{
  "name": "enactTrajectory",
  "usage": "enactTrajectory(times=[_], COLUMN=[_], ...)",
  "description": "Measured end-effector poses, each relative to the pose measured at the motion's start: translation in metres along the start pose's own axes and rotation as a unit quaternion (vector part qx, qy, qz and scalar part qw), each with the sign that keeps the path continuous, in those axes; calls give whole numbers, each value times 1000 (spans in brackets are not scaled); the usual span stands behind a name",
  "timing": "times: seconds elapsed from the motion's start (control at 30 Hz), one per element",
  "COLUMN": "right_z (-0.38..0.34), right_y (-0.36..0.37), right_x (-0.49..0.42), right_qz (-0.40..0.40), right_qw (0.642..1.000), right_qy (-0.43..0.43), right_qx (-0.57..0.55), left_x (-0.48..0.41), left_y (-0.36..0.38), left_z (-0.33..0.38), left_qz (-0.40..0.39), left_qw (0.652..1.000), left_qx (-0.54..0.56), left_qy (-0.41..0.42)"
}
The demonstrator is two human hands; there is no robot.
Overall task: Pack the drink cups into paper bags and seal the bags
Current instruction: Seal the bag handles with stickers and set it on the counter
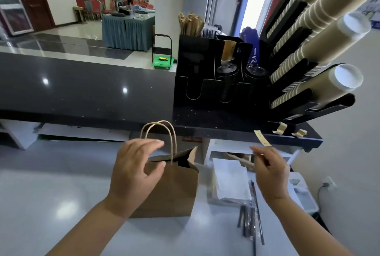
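Note:
A brown paper bag (170,192) with twisted paper handles (164,130) stands upright on the white counter (51,194), its mouth partly open. My left hand (133,173) grips the bag's top edge at the left. My right hand (269,173) is raised to the right of the bag and pinches a short strip of yellowish tape (262,138) between thumb and fingers. What is inside the bag is hidden; no drink cup shows on the counter.
A black organiser (216,83) with lids and sleeves stands on the dark upper ledge (82,87). Slanted racks of stacked paper cups (320,35) fill the right. More tape strips (281,128) hang on the ledge edge. White napkins (230,177) and wrapped straws (250,220) lie right of the bag.

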State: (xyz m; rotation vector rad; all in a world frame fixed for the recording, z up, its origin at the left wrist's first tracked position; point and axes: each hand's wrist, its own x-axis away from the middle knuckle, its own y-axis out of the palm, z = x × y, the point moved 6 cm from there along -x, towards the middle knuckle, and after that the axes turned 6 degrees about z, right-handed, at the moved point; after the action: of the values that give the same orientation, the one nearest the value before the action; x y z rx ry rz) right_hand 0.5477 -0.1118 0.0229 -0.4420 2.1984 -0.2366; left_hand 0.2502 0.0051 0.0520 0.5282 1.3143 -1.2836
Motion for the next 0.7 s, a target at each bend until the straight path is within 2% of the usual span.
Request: enactTrajectory(times=[0.07,0.13,0.23,0.3,0.53,0.6,0.7], right_z=[22,48,82,96,113,114,106], right_y=[-11,-20,-27,-28,-11,-12,-17], right_x=[-15,-31,-49,-61,-92,-97,-100], right_qz=[28,49,61,55,-46,-58,-66], right_qw=[998,990,963,951,933,939,960], right_qy=[65,136,262,302,356,336,263], right_qx=[-1,7,8,19,25,37,72], left_x=[1,2,3,1,0,1,3], left_y=[12,29,51,63,84,85,82], left_z=[17,29,38,43,55,54,50], left_qz=[-10,-41,-91,-102,-115,-119,-118], left_qw=[998,996,994,993,993,993,993], left_qx=[-9,-9,-8,-5,-8,-12,-13], left_qy=[57,81,68,54,17,-1,-29])
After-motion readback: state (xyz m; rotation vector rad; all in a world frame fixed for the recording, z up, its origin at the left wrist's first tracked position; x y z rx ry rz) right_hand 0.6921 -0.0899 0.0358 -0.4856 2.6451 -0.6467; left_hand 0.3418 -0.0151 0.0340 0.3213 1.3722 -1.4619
